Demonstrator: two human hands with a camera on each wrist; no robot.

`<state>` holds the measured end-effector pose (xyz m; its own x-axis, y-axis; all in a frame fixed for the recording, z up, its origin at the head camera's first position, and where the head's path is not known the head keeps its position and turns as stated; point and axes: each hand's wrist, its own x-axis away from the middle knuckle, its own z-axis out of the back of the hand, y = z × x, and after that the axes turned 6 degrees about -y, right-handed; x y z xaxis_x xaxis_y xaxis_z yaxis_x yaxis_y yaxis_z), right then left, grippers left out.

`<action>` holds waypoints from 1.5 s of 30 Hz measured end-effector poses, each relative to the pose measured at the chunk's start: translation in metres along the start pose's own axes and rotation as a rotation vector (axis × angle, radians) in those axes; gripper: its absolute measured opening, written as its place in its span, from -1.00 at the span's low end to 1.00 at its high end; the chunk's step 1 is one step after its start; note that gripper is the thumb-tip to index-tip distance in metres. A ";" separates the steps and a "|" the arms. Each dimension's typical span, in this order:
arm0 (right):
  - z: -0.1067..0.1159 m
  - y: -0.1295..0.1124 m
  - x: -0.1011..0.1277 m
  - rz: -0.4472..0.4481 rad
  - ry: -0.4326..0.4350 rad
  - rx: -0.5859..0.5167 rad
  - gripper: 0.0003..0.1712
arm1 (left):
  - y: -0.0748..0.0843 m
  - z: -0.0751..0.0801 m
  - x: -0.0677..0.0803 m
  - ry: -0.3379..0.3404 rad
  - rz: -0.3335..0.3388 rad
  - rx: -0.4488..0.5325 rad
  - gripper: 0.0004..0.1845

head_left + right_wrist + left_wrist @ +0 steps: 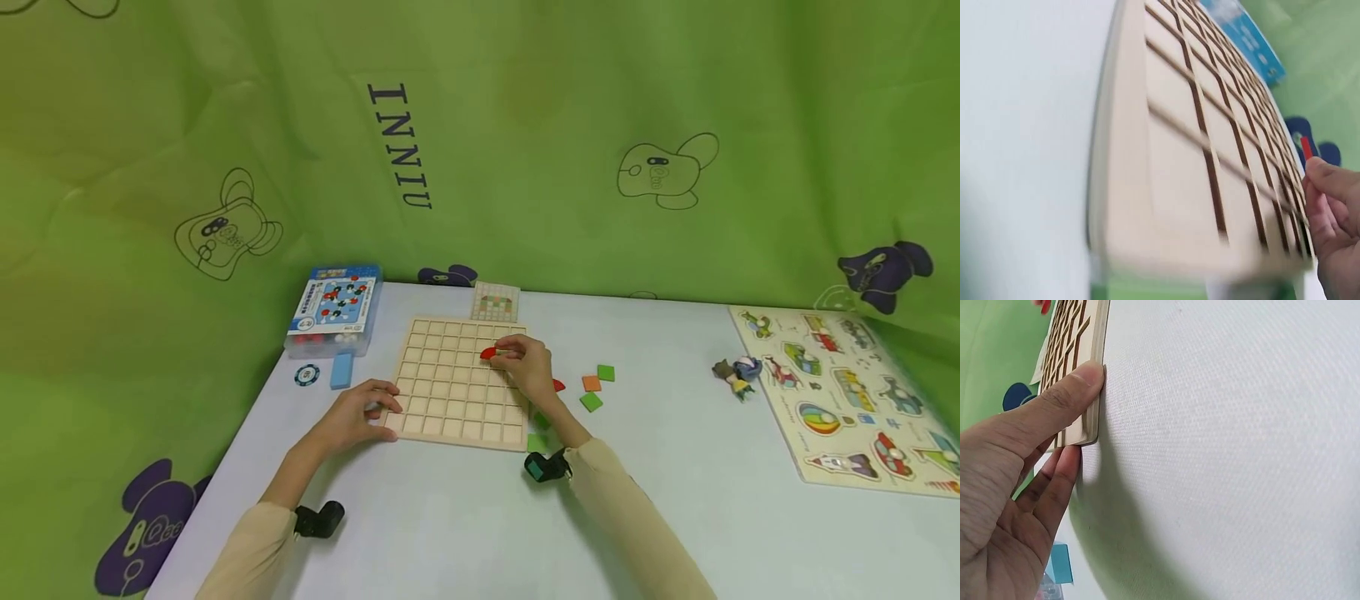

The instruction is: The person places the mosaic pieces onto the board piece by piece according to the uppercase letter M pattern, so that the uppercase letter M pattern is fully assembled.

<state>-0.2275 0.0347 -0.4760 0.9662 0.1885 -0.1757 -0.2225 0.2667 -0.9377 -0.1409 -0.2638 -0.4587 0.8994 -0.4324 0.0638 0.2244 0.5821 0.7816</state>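
The right hand (pixel 528 367) pinches a small red flat piece (pixel 488 353) between the fingertips and holds it just over the wooden board with a grid of square cells (pixel 450 392), in the far right part of the grid. The left hand (pixel 360 412) rests at the near left corner of the board; in the left wrist view the thumb (pixel 1075 387) presses flat against the board edge (pixel 1099 369) and the other fingers lie straight beside it, so this grip is open and only steadies the board.

I judge that the step in hand is setting the red piece into one cell. The next move seems to call for lowering the piece straight into a cell, with its edges in line with the grid bars, while the board is kept from sliding on the pale desk (pixel 675 467).

More loose tiles lie on the desk to the right of the board: an orange square tile (pixel 592 383), two green square tiles (pixel 606 372), and one more red piece, half hidden behind the right wrist. Another green tile near the board's near right corner is partly covered by the arm. The right wrist view is blurred, and only a thin red edge (pixel 1306 147) shows there, so the exact shape of the piece and the chosen cell I cannot tell.
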 end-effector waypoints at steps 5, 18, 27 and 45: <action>-0.033 -0.007 -0.009 0.070 -0.018 0.008 -0.74 | 0.000 0.003 -0.001 0.003 0.007 -0.030 -0.68; -0.077 -0.012 -0.024 0.113 -0.137 0.024 -0.73 | -0.001 0.000 -0.003 -0.007 0.039 0.032 -0.68; -0.080 -0.015 -0.032 0.103 -0.210 0.027 -0.69 | -0.001 0.001 -0.003 -0.011 0.037 0.047 -0.68; -0.075 -0.014 -0.038 0.185 -0.293 0.011 -0.66 | 0.003 0.000 -0.003 -0.003 0.044 0.007 -0.69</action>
<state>-0.2513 -0.0470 -0.4790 0.8315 0.4975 -0.2473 -0.3932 0.2125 -0.8946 -0.1424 -0.2609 -0.4570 0.9074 -0.4083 0.0999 0.1821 0.5960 0.7820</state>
